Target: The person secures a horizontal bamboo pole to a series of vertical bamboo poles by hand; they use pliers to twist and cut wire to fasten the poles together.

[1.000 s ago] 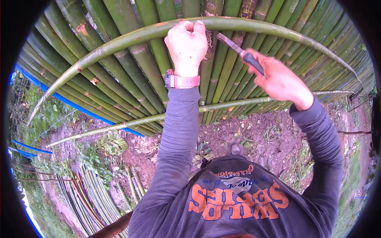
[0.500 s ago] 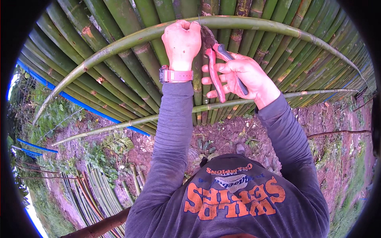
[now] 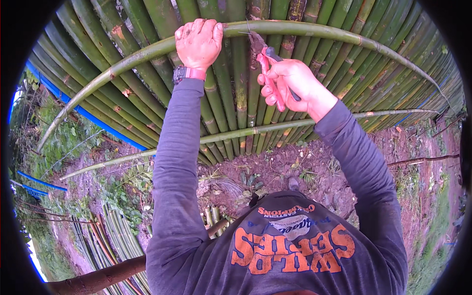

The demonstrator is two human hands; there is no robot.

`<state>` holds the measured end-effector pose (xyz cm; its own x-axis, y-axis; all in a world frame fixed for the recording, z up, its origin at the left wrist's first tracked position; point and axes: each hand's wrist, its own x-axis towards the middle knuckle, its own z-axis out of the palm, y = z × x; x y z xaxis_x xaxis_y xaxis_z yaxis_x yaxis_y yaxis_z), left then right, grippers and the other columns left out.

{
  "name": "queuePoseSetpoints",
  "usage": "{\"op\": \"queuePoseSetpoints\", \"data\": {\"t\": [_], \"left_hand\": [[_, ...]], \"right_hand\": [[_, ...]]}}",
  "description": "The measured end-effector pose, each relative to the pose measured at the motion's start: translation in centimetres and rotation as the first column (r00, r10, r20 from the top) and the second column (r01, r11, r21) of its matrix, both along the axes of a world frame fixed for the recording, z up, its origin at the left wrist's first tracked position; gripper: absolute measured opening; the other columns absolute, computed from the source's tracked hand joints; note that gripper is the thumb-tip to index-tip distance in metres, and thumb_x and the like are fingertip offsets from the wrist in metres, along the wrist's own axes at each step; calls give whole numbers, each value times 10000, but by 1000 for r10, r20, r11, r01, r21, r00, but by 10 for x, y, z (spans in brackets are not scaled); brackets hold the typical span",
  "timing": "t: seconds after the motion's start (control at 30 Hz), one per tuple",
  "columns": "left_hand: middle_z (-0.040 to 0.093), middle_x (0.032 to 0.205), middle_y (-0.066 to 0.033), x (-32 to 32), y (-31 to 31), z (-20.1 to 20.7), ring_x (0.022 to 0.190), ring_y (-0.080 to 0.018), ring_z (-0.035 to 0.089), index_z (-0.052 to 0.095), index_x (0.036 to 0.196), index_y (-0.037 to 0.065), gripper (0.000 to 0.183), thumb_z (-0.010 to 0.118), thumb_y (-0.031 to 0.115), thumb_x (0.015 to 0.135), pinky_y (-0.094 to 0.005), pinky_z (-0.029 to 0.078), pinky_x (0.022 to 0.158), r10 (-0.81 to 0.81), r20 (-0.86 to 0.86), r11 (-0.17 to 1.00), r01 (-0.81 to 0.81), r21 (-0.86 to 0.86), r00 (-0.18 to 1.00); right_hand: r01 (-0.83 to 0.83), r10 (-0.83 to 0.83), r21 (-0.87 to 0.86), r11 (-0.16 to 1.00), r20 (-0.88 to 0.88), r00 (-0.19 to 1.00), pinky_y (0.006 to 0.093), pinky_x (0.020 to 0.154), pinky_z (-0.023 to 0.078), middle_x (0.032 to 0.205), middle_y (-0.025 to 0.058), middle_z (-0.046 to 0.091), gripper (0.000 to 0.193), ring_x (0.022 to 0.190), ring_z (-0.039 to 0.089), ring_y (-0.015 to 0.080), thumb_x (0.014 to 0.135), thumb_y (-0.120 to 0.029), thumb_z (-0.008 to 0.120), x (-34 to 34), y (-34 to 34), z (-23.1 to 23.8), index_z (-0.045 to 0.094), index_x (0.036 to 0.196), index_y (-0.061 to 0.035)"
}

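A long green bamboo pole (image 3: 319,30) lies crosswise over a row of upright bamboo stems (image 3: 241,83). My left hand (image 3: 199,44) is closed over this pole, left of a thin wire (image 3: 248,25) that stands out at it. My right hand (image 3: 300,83) grips pliers (image 3: 266,55) with red and dark handles, fingers wrapped round them. The jaws of the pliers point up and meet the wire at the pole's lower side. Whether they bite on it is too small to tell.
Nearer me, a second thin crosswise pole (image 3: 231,134) spans the stems. A blue pipe (image 3: 110,133) runs along the left. Cut bamboo poles (image 3: 123,233) lie on the ground at lower left, beside a brown trunk (image 3: 98,276). Bare soil and weeds lie below the stems.
My left hand has moved left from beside the wire and now grasps the pole. My right hand has risen slightly, its fingers closing round the handles, which have drawn together.
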<state>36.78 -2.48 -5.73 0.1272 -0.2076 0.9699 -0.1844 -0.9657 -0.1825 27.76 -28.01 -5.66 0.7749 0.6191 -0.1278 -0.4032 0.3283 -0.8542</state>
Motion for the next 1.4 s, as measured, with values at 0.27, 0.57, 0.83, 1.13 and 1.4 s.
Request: {"op": "queuePoseSetpoints", "data": {"t": [0.27,0.57,0.83,1.13,1.4], "left_hand": [[676,1076,-34,-1,4,-5,1014,-257,646,685,1036,184,212,637,375,957,-435,443,948,-36,-33,999,36,-21,999],[658,946,-65,-2,-3,-2,942,-278,638,685,955,148,192,685,334,907,-436,441,898,-57,19,994,59,-89,998],[661,943,-70,-7,-5,-2,928,-270,639,686,938,140,171,698,305,896,-431,443,912,-52,-28,990,48,-132,998],[677,1000,-72,-7,-12,3,1004,-280,642,684,967,128,159,685,277,912,-441,430,975,-53,-105,989,38,-141,993],[679,1011,-69,-10,-17,2,1025,-290,633,668,985,126,124,674,226,911,-448,430,961,-4,-109,990,-11,-137,994]], "right_hand": [[839,918,-536,-94,279,281,482,850,560,1101,304,632,595,924,669,432,912,-83,521,6,-15,69,414,1477,71],[956,969,217,-198,-102,224,470,756,522,1130,170,635,508,952,652,306,953,-214,595,-19,9,103,533,1430,-51],[401,510,-878,262,479,714,463,773,591,1128,242,661,621,919,712,358,927,-69,567,-27,-54,59,377,1515,-4],[-247,243,7,969,153,958,609,892,590,1414,271,555,585,1191,648,429,976,-77,544,37,-73,-32,371,1534,-46],[-351,337,74,933,153,929,583,877,604,1347,253,600,585,1139,678,405,970,-70,544,61,-59,-34,374,1530,-56]]}}
